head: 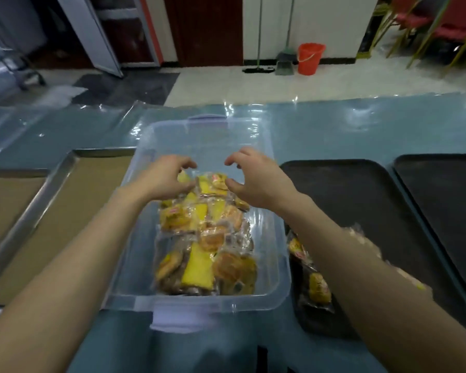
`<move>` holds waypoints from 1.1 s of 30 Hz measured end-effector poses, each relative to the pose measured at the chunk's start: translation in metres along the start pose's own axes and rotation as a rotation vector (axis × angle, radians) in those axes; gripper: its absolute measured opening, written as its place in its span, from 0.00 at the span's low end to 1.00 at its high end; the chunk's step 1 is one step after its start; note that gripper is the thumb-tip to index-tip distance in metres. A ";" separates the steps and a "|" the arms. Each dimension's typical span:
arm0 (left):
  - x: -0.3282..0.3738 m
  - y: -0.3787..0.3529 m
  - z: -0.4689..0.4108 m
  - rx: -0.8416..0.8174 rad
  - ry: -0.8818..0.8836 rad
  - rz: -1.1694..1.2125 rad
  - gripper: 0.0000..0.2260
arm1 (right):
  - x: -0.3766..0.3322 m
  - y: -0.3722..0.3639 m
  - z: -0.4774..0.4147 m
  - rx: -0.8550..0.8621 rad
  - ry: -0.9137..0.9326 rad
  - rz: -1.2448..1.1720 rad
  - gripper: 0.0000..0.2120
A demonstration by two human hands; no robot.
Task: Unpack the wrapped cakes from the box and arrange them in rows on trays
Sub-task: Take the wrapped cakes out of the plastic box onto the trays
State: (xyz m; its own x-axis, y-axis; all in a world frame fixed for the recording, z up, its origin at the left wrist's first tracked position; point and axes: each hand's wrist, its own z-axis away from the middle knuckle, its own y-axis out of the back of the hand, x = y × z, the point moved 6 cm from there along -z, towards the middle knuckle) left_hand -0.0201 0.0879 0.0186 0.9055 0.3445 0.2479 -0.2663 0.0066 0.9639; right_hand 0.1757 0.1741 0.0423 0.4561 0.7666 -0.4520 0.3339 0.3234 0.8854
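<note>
In the clear box point(280, 267) on the bench point(334, 130) the left hand point(164, 179) touches the wrapped cakes point(205, 238), grip unclear, the right hand point(258, 181) hovers curled and empty; next, I'd say, lift packets across to the black tray point(366, 211).

Box point(199, 302): open at top; walls block side entry. Wrapped cakes point(205, 238) cover its near and middle floor; far floor bare. Black tray point(361, 211), right: bare except packets point(318, 289) at near left corner. Metal tray point(73, 211), left: bare lining.
</note>
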 end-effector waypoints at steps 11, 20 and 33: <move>-0.047 -0.150 0.051 -0.570 -0.007 -0.384 0.67 | -0.008 -0.160 0.040 -0.846 -0.278 0.302 0.77; -0.045 -0.130 0.035 -0.360 -0.014 -0.436 0.58 | -0.017 -0.169 0.045 -0.706 -0.256 0.336 0.55; -0.029 -0.107 0.040 -0.448 -0.061 -0.568 0.19 | 0.019 -0.112 0.016 -0.542 -0.516 0.233 0.11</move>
State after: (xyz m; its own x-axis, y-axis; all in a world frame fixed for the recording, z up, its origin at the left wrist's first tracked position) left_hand -0.0052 0.0398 -0.0877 0.9576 0.1208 -0.2615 0.1526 0.5572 0.8163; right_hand 0.1600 0.1436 -0.0667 0.8349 0.5364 -0.1234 -0.2066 0.5132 0.8331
